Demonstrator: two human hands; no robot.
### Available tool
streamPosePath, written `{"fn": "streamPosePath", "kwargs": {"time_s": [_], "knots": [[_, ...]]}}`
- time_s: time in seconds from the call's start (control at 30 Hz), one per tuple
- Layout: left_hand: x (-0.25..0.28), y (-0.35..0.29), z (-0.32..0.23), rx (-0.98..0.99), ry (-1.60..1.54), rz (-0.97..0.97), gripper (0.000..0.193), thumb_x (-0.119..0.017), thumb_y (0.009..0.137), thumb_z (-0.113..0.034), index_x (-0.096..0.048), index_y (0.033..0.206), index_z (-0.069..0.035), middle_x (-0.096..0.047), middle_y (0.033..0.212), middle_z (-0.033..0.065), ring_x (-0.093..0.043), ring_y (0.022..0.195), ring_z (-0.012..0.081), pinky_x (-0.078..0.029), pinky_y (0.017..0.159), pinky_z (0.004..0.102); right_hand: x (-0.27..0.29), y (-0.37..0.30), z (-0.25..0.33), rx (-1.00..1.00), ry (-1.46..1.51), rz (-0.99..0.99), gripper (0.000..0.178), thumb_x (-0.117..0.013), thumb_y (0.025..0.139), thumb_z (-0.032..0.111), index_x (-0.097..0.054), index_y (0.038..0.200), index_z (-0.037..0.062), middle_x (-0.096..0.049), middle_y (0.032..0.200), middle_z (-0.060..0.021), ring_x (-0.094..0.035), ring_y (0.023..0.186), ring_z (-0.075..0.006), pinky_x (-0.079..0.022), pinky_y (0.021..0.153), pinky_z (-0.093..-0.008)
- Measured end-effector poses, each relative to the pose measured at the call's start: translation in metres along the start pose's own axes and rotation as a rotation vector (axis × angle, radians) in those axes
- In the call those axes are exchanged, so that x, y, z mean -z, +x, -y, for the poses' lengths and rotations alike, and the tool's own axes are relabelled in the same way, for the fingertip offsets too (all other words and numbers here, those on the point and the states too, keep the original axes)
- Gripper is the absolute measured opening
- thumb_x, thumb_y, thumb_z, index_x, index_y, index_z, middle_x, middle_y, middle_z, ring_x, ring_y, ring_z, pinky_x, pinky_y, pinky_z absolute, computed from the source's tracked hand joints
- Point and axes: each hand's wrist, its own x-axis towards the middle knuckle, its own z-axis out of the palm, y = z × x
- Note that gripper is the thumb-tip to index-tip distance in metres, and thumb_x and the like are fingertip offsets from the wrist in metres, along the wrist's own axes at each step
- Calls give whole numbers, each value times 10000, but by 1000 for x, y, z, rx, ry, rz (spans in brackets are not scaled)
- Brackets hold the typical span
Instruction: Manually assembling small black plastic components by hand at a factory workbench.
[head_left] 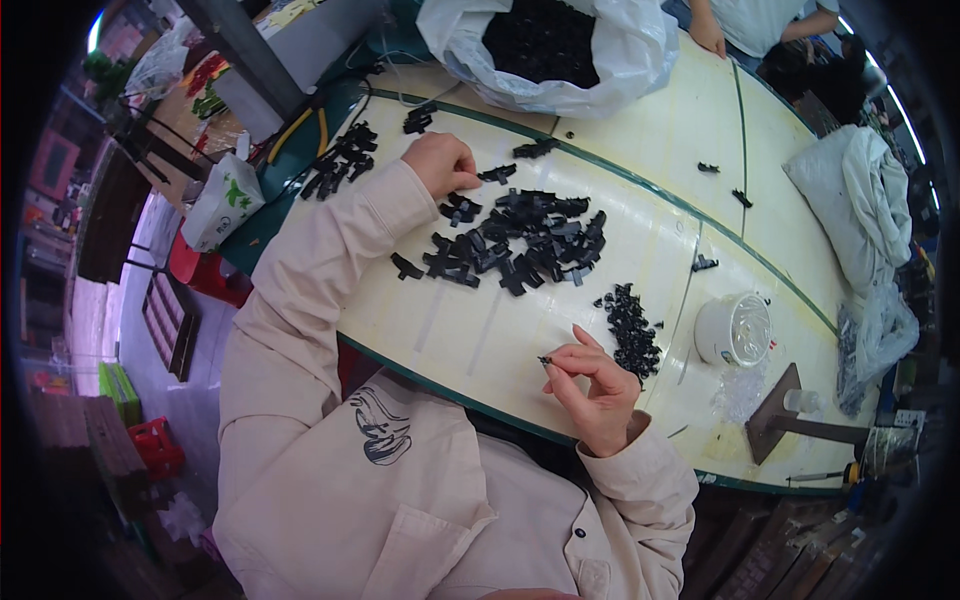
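My left hand (442, 166) is closed, its fingertips at the end of a black plastic part (498, 174) low over the table. Just below and to the right of it lies a loose heap of similar black parts (535, 235). Near the table's front edge my right hand (597, 392) pinches a tiny black piece (545, 361) between thumb and forefinger, the other fingers partly bent. Beside that hand, on its far right side, a pile of small black pieces (632, 335) is spread out. The exact shape of the pinched piece is too small to tell.
A white bag (640, 50) full of black parts stands at the back. More black parts (343, 160) lie at the left. On the right are a white tub (722, 330), a brown metal stand (775, 415), a screwdriver (825, 476) and a white sack (850, 200). Another person's hand (708, 36) rests at the far edge.
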Motion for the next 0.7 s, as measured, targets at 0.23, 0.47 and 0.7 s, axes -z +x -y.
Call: {"fn": "streamPosePath", "kwargs": {"time_s": [0.23,0.47,0.7], "knots": [[24,4,3,41,55,68,231,-766,673,-204,-668,753,-11,-645,675,107,-615,606,207,-489,604,303,1,0,-2,28,15,22,153,-629,756,-77,-634,864,31,-660,783,-65,-640,712,-143,-308,1029,-476],[2,8,1,77,-73,17,175,-751,676,-122,-686,793,-11,-665,716,110,-643,654,194,-506,650,281,3,1,-2,24,3,-5,119,-650,736,-61,-649,827,15,-667,785,-67,-642,637,-121,-353,1005,-469],[0,40,-24,-83,137,-93,142,-680,709,-184,-691,775,-59,-657,742,128,-634,679,269,-498,640,349,1,1,-1,57,-14,-17,111,-658,732,-56,-654,821,11,-670,767,-67,-644,645,-120,-369,994,-466]]}}
